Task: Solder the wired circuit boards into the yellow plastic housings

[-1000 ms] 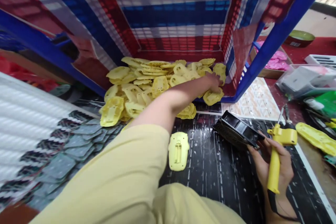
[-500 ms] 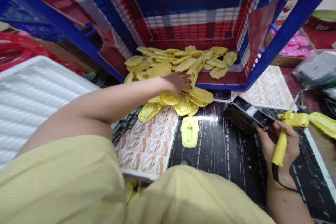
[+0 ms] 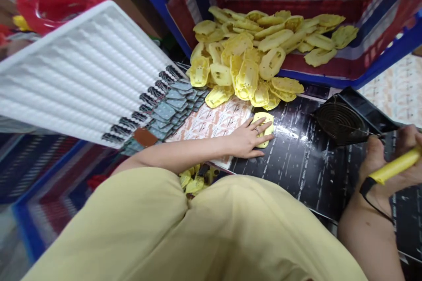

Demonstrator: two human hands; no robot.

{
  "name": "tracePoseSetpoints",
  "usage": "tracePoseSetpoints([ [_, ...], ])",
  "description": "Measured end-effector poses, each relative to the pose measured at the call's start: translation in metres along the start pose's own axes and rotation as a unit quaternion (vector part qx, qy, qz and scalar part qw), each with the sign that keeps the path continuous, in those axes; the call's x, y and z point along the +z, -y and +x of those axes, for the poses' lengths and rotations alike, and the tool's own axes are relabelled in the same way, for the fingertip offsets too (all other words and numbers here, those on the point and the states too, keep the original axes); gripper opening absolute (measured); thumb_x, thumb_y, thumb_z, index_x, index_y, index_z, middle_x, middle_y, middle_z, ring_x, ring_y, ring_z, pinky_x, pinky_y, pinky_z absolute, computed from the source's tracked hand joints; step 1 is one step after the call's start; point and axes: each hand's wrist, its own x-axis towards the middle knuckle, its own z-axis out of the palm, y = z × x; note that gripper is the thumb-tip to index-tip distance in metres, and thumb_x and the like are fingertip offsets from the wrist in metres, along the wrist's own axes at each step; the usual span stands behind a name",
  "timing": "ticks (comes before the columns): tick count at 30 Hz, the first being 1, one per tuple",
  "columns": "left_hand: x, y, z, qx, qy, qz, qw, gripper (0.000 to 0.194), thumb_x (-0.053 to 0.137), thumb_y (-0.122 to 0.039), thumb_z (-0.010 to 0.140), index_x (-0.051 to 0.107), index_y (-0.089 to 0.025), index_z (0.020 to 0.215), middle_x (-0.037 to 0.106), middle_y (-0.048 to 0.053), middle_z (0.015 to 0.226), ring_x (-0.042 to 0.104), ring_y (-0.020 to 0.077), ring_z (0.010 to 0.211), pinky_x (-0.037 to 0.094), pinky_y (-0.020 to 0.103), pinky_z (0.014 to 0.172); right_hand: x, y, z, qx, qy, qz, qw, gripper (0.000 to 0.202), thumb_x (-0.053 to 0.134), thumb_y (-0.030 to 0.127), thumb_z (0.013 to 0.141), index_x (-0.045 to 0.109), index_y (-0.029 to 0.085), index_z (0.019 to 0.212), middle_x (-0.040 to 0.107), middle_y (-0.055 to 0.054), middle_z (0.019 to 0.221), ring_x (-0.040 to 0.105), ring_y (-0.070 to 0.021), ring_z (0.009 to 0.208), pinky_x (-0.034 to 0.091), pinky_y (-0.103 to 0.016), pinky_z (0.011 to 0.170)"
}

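Observation:
My left hand (image 3: 248, 139) lies with fingers spread over a yellow plastic shell (image 3: 268, 125) on the black work surface, covering part of it. At the right, my right hand (image 3: 392, 158) is wrapped round the handle of a yellow hot glue gun (image 3: 397, 167); its front end is cut off by the frame edge. The thumb and fingers of that hand also reach the near corner of a black fan (image 3: 343, 120) with a round wire grille. Beyond my left hand, a pile of yellow plastic shells (image 3: 245, 77) spills from a lined blue crate (image 3: 359, 82).
To the left, a white ribbed tray (image 3: 89, 70) stands beside bundled black wires (image 3: 150, 99) and several grey-green flat pieces (image 3: 168, 109). A red ring-shaped thing (image 3: 59, 2) is behind it. Another blue crate (image 3: 24, 232) is low at the left. Printed sheets (image 3: 211, 118) cover part of the surface.
My left hand has come back from the pile of shells to the single shell on the work surface. The view has swung left; my right hand still holds the glue gun by the fan.

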Motion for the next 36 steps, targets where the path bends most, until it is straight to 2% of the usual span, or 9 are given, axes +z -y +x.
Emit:
tracePoseSetpoints([
  [5, 0.032, 0.004, -0.027, 0.068, -0.145, -0.055, 0.986, 0.042, 0.058, -0.024, 0.101, 0.074, -0.012, 0.137, 0.053, 0.025, 0.170, 0.050, 0.0443, 0.161, 0.050, 0.066, 0.127, 0.006, 0.028, 0.007, -0.176, -0.067, -0.037, 0.981, 0.069, 0.087, 0.018, 0.090, 0.064, 0.033, 0.153, 0.065, -0.008, 0.131, 0.069, -0.0362, 0.130, 0.062, -0.055, 0.121],
  [10, 0.041, 0.013, -0.029, -0.012, -0.284, -0.212, 0.935, 0.053, 0.045, -0.010, 0.098, 0.071, -0.016, 0.143, 0.067, 0.015, 0.160, 0.069, 0.0224, 0.144, 0.060, 0.041, 0.120, 0.009, 0.076, -0.018, -0.133, 0.098, -0.022, 0.986, 0.074, 0.091, 0.022, 0.089, 0.060, 0.029, 0.155, 0.075, -0.009, 0.136, 0.078, -0.0325, 0.122, 0.067, -0.049, 0.109],
  [15, 0.040, 0.000, -0.019, -0.170, -0.202, -0.360, 0.895, 0.054, 0.044, -0.010, 0.098, 0.072, -0.014, 0.143, 0.083, 0.011, 0.133, 0.081, 0.0195, 0.112, 0.065, 0.036, 0.103, 0.013, 0.090, -0.051, -0.091, 0.263, 0.010, 0.960, 0.060, 0.088, 0.028, 0.094, 0.059, 0.031, 0.145, 0.075, -0.009, 0.144, 0.078, -0.0290, 0.124, 0.069, -0.045, 0.104],
  [20, 0.009, 0.002, -0.011, -0.087, -0.204, -0.169, 0.960, 0.047, 0.049, -0.022, 0.106, 0.072, -0.020, 0.146, 0.059, 0.016, 0.168, 0.058, 0.0300, 0.154, 0.047, 0.055, 0.130, 0.024, 0.086, -0.063, -0.080, 0.348, 0.038, 0.933, 0.057, 0.088, 0.038, 0.094, 0.058, 0.031, 0.142, 0.072, -0.014, 0.148, 0.075, -0.0327, 0.129, 0.067, -0.050, 0.106],
  [23, -0.018, 0.037, 0.002, -0.148, -0.215, -0.026, 0.965, 0.063, 0.050, -0.017, 0.103, 0.056, -0.027, 0.164, 0.045, 0.014, 0.179, 0.037, 0.0344, 0.170, 0.029, 0.069, 0.137, 0.033, 0.085, -0.067, -0.094, 0.376, 0.038, 0.921, 0.062, 0.090, 0.038, 0.091, 0.057, 0.030, 0.144, 0.072, -0.016, 0.147, 0.075, -0.0358, 0.130, 0.066, -0.055, 0.108],
  [26, -0.046, 0.081, 0.018, -0.170, -0.150, 0.065, 0.972, 0.070, 0.050, -0.009, 0.097, 0.054, -0.025, 0.165, 0.038, 0.013, 0.182, 0.025, 0.0340, 0.175, 0.019, 0.074, 0.140, 0.042, 0.084, -0.072, -0.119, 0.368, 0.019, 0.922, 0.061, 0.089, 0.038, 0.092, 0.058, 0.028, 0.144, 0.076, -0.015, 0.138, 0.077, -0.0351, 0.123, 0.067, -0.054, 0.104],
  [29, -0.078, 0.111, 0.025, -0.171, -0.103, 0.107, 0.974, 0.058, 0.042, -0.007, 0.101, 0.063, -0.017, 0.155, 0.046, 0.012, 0.178, 0.034, 0.0297, 0.172, 0.023, 0.068, 0.141, 0.045, 0.082, -0.076, -0.133, 0.339, 0.003, 0.931, 0.050, 0.083, 0.040, 0.097, 0.060, 0.028, 0.140, 0.079, -0.013, 0.129, 0.080, -0.0315, 0.111, 0.069, -0.047, 0.094],
  [31, -0.099, 0.116, 0.020, -0.194, -0.137, 0.109, 0.965, 0.056, 0.037, -0.014, 0.107, 0.059, -0.023, 0.158, 0.056, 0.006, 0.172, 0.049, 0.0253, 0.161, 0.026, 0.064, 0.141, 0.044, 0.082, -0.077, -0.132, 0.326, -0.003, 0.936, 0.044, 0.080, 0.041, 0.100, 0.061, 0.028, 0.137, 0.079, -0.013, 0.128, 0.080, -0.0296, 0.105, 0.069, -0.045, 0.090],
  [36, -0.121, 0.063, -0.013, -0.268, -0.206, 0.084, 0.937, 0.063, 0.028, -0.036, 0.115, 0.037, -0.024, 0.175, 0.079, 0.015, 0.129, 0.075, 0.0309, 0.119, 0.058, 0.057, 0.107, 0.042, 0.080, -0.073, -0.130, 0.318, -0.003, 0.939, 0.050, 0.081, 0.048, 0.099, 0.060, 0.027, 0.139, 0.078, -0.015, 0.131, 0.080, -0.0312, 0.107, 0.068, -0.049, 0.094],
])
